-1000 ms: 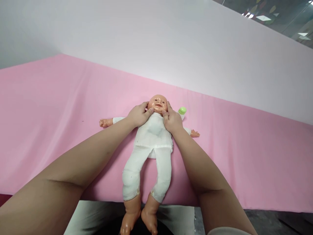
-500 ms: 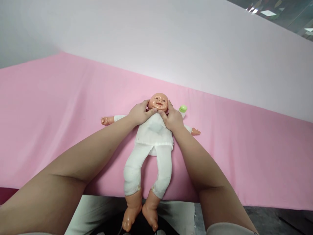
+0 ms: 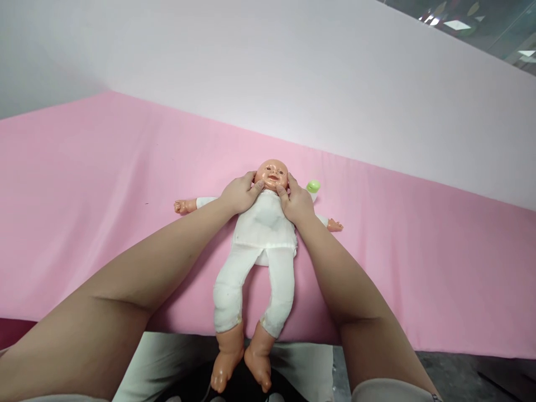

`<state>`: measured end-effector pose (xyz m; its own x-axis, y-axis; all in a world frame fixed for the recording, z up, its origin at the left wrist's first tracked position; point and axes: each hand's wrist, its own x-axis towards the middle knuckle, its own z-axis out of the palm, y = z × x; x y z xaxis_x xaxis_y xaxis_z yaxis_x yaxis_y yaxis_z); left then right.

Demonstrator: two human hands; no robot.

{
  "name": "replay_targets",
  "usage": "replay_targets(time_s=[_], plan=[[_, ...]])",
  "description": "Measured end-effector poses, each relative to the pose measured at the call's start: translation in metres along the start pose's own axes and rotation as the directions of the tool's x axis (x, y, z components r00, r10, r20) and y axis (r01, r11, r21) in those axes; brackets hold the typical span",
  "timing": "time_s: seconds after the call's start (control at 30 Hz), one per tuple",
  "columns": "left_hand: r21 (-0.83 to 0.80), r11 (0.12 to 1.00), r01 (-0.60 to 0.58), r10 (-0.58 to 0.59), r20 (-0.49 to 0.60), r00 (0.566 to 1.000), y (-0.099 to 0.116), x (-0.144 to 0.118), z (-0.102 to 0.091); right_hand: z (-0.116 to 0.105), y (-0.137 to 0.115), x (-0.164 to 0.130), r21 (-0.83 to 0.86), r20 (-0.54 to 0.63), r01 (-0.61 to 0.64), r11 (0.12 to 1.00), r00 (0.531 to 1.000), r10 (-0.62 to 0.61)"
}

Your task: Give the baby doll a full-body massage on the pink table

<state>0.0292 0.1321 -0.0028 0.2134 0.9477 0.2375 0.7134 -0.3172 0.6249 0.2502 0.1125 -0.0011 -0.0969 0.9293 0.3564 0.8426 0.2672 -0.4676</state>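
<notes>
A plastic baby doll point(image 3: 264, 240) in white clothes lies on its back on the pink sheet point(image 3: 100, 184), arms spread, bare feet hanging over the near edge. My left hand point(image 3: 239, 195) cups the left side of the doll's head point(image 3: 272, 174), thumb at its chin. My right hand point(image 3: 296, 202) cups the other side, thumb at the jaw. Both hands rest on the doll's shoulders and hold the head between them.
A small bottle with a green cap point(image 3: 312, 187) lies just behind my right hand, beside the doll's head. A pale wall point(image 3: 293, 72) rises behind the sheet. The sheet's near edge point(image 3: 439, 353) drops to a dark floor.
My thumbs have shifted slightly along the doll's chin and jaw. The view has drifted a little; the doll stays in place.
</notes>
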Motion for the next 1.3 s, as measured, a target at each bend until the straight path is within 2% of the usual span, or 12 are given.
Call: replay_targets(time_s=[0.23,0.37,0.53,0.77,1.1,1.3], plan=[[-0.039,0.998,0.039,-0.04,-0.01,0.999,-0.003,0.002,0.002,0.0,0.006,0.001,0.068,-0.037,0.023,0.997,0.999,-0.021],[-0.055,0.998,0.024,-0.024,0.0,1.0,-0.002,0.002,0.0,-0.002,0.005,0.0,0.067,-0.047,0.024,0.997,0.999,-0.021],[0.001,0.999,0.041,-0.041,0.036,0.999,0.003,0.0,-0.003,-0.003,-0.002,-0.001,0.045,0.024,-0.027,0.999,0.999,0.026],[0.076,0.997,0.03,-0.033,0.039,0.999,0.007,-0.001,-0.003,-0.003,-0.01,-0.002,-0.021,-0.01,-0.072,0.997,0.997,0.072],[0.058,0.997,0.041,-0.043,0.023,0.999,-0.001,0.003,-0.002,0.0,0.002,0.001,0.025,-0.029,-0.009,1.0,1.0,0.01],[-0.048,0.998,0.033,-0.033,-0.013,0.999,-0.008,0.007,0.002,0.002,0.005,0.002,0.068,-0.052,0.025,0.997,0.998,-0.022]])
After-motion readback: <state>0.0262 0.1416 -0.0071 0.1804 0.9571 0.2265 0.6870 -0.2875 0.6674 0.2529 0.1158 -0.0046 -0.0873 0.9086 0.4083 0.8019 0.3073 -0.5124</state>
